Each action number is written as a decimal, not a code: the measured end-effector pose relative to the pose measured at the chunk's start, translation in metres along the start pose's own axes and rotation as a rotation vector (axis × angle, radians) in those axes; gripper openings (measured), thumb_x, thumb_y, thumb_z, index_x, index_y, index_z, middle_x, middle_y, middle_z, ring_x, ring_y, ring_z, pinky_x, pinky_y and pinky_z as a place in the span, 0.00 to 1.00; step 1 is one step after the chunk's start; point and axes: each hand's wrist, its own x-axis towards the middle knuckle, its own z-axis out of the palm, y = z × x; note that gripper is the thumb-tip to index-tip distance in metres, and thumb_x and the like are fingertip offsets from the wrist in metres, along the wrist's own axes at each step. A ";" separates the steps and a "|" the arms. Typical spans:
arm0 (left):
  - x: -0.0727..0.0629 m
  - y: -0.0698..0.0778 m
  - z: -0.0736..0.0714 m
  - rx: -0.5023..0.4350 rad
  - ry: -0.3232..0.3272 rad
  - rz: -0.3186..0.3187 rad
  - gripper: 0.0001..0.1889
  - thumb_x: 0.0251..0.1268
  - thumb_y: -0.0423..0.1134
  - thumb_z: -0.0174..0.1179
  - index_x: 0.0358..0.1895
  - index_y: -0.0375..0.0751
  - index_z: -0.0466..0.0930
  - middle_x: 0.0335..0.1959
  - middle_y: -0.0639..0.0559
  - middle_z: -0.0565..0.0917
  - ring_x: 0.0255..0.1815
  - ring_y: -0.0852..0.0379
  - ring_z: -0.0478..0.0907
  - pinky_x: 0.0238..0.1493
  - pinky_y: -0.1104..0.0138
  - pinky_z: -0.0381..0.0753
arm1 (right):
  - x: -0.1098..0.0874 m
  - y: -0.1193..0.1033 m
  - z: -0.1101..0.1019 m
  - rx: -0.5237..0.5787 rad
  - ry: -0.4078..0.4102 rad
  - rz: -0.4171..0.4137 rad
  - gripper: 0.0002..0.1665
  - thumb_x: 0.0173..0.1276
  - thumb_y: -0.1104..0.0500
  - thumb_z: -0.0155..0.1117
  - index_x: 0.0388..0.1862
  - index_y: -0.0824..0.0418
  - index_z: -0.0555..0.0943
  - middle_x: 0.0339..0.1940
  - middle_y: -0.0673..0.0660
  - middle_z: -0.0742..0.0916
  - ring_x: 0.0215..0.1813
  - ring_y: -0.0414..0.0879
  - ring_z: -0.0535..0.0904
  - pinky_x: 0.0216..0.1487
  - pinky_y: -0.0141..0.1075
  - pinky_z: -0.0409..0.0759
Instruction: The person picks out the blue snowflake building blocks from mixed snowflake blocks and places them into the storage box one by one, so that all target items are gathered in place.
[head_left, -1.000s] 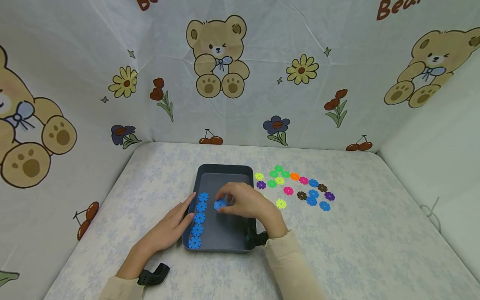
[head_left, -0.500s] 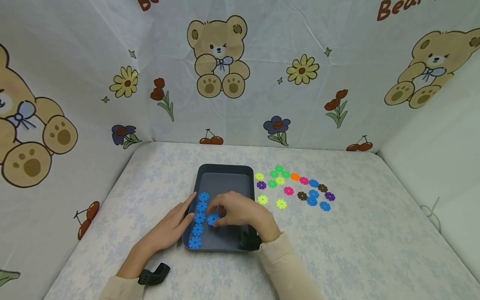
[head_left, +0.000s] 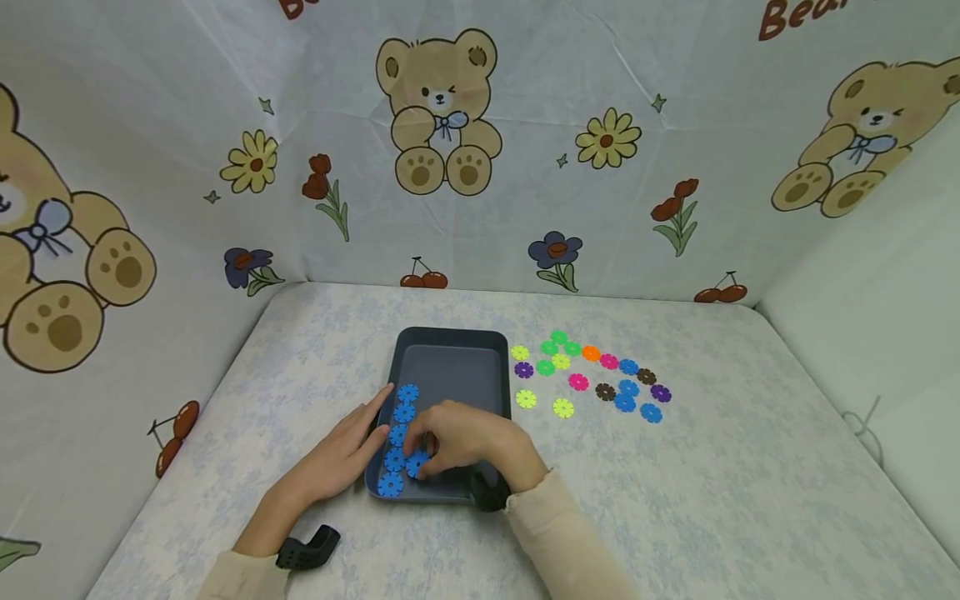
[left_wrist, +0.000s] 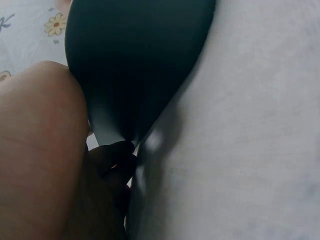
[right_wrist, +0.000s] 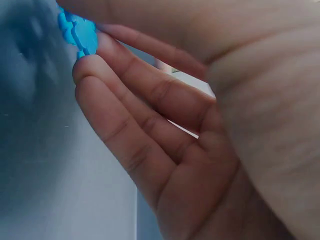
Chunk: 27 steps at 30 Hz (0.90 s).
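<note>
A dark grey rectangular tray [head_left: 457, 371] lies on the table. Along its left side runs a column of several blue notched interlocking discs [head_left: 390, 484]. My right hand [head_left: 465, 437] is over the tray, pinching another blue interlocking disc [head_left: 417, 465] between thumb and fingertips, just right of the column's lower part. In the right wrist view this blue disc [right_wrist: 82, 34] shows at the fingertips, partly covered by the thumb. My left hand [head_left: 341, 454] rests against the tray's left rim, fingers extended, thumb tip over the edge. The left wrist view shows the tray's dark outer wall [left_wrist: 140, 55] beside the hand.
Right of the tray lie scattered interlocking discs: yellow [head_left: 563, 408], green [head_left: 545, 367], purple [head_left: 661, 393], pink [head_left: 578, 382], orange [head_left: 591, 353], brown [head_left: 605, 392] and blue [head_left: 651, 412]. A bear-printed cloth [head_left: 510, 225] hangs behind the table.
My right hand has moved left and nearer the body inside the tray, bringing its pinched blue disc beside the column's lower discs. The left hand has stayed at the rim.
</note>
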 end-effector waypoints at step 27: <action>0.000 -0.001 0.000 0.000 0.006 0.013 0.34 0.86 0.54 0.42 0.86 0.56 0.41 0.84 0.39 0.54 0.82 0.31 0.54 0.74 0.30 0.57 | 0.005 -0.004 0.011 0.026 -0.102 0.056 0.15 0.59 0.64 0.81 0.44 0.51 0.91 0.36 0.40 0.87 0.35 0.28 0.80 0.38 0.21 0.80</action>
